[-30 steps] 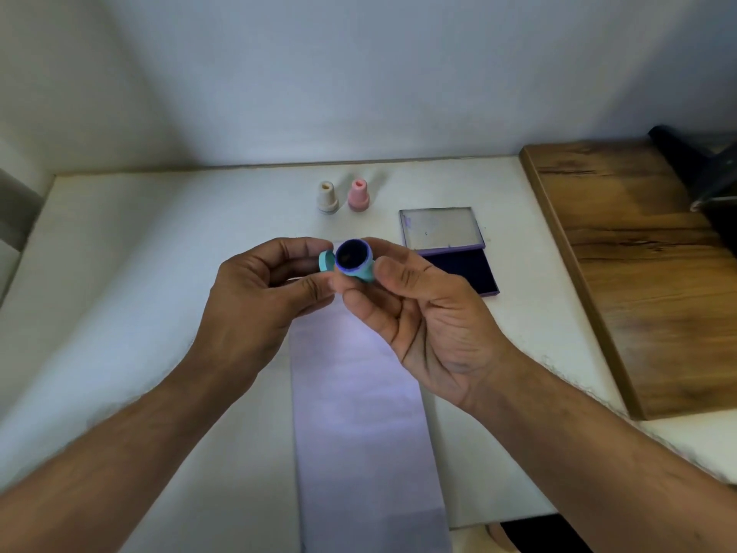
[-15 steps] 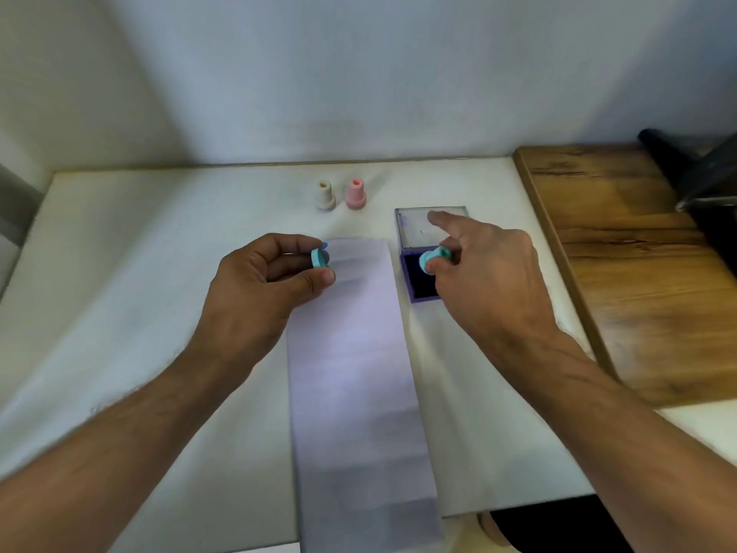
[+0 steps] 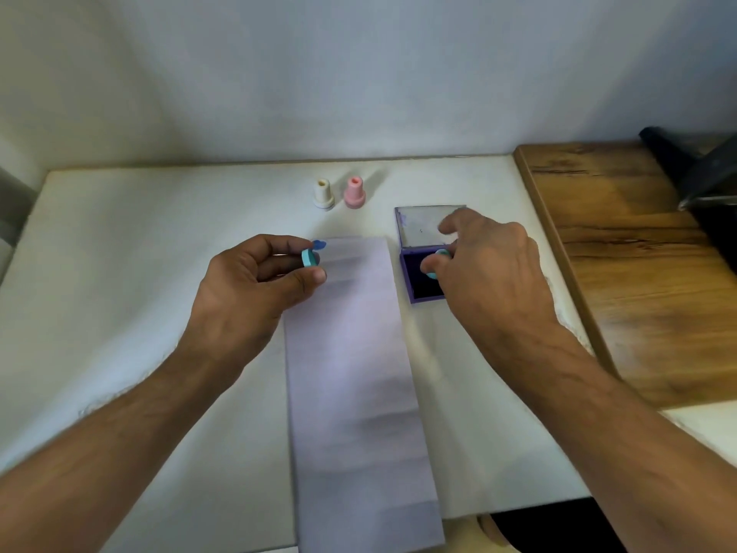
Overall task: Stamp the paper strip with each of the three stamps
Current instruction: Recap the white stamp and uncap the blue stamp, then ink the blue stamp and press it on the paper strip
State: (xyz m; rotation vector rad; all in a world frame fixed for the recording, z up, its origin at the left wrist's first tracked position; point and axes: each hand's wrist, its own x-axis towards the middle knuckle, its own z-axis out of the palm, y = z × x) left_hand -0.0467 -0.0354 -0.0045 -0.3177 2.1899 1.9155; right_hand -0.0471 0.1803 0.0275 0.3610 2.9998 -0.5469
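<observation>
Inking the first of three stamps. Right hand (image 3: 490, 269) over the open ink pad (image 3: 422, 287), fingers pinching the teal stamp (image 3: 436, 259) and pressing its face down into the dark pad; index finger raised above the pad's lid (image 3: 422, 225). Left hand (image 3: 255, 289) at the top left corner of the paper strip (image 3: 355, 377), thumb and fingers gripping the teal cap (image 3: 310, 258), a small blue piece showing just above it. Paper strip lying lengthwise on the white table (image 3: 139, 273), between the two hands, running toward the near edge, with no printed mark visible on it. Cream stamp (image 3: 323, 193) and pink stamp (image 3: 354, 192) standing upright side by side at the back, well apart from both hands, apparently untouched. Next, by judgement: lifting the teal stamp straight off the pad, carrying it left across to the strip, pressing it flat and square without sliding, to avoid a smeared print. Wooden board (image 3: 638, 273) to the right, not involved.
</observation>
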